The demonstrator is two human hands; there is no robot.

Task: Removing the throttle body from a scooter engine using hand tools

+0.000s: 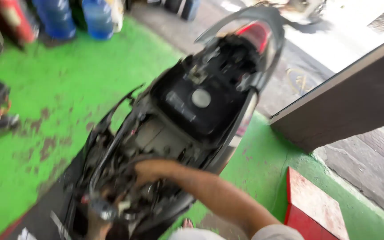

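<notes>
On green floor: stripped black scooter (pixel 187 115), bodywork removed.
Right hand (pixel 150 171) reaches left into near engine bay (pixel 125 195); finger state cannot be told through blur. Left hand unseen.

Motion blur is smearing the whole view, the right hand's (pixel 150 171) fingertips are disappearing among the scooter's (pixel 187 115) blurred wiring, and the left hand (pixel 96 222) is running off the bottom edge.

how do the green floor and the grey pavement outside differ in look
The green floor is painted bright green with worn brownish patches; the grey pavement is bare and unpainted, with seams. The scooter and right hand are over the green floor, not the pavement. Both are flat ground.
</notes>
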